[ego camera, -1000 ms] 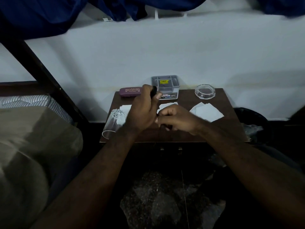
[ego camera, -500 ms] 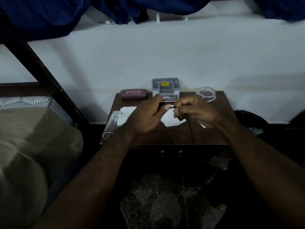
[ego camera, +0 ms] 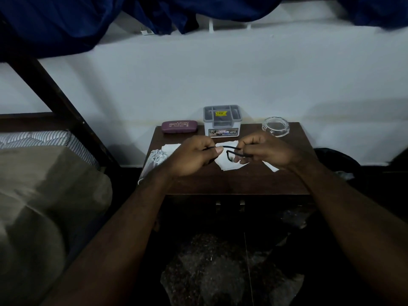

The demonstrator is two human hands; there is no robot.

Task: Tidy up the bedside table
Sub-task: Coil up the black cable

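A single wide-angle camera sits on the person's head and looks forward and down, squarely facing the white wall (ego camera: 242, 80) behind the bedside table (ego camera: 231, 182). It is near: both forearms run up from the lower corners, and the left hand (ego camera: 189, 157) and right hand (ego camera: 267, 151) meet on a black cord (ego camera: 228, 147) at mid-frame, above the tabletop. The bed (ego camera: 44, 195) fills the left edge, and blue cloth (ego camera: 66, 23) fills the top.

The maroon glasses case (ego camera: 179, 127) at the back of the worktop (ego camera: 231, 182) carries "PRINCE OPTICALS" in pale capitals. A smaller line above and another below are too fine to read. The grey organiser box (ego camera: 222, 122) beside it has a front label (ego camera: 223, 132) ending in "OPEL", the rest blurred. A yellow sticker (ego camera: 220, 113) on its top bears dark print, unreadable.
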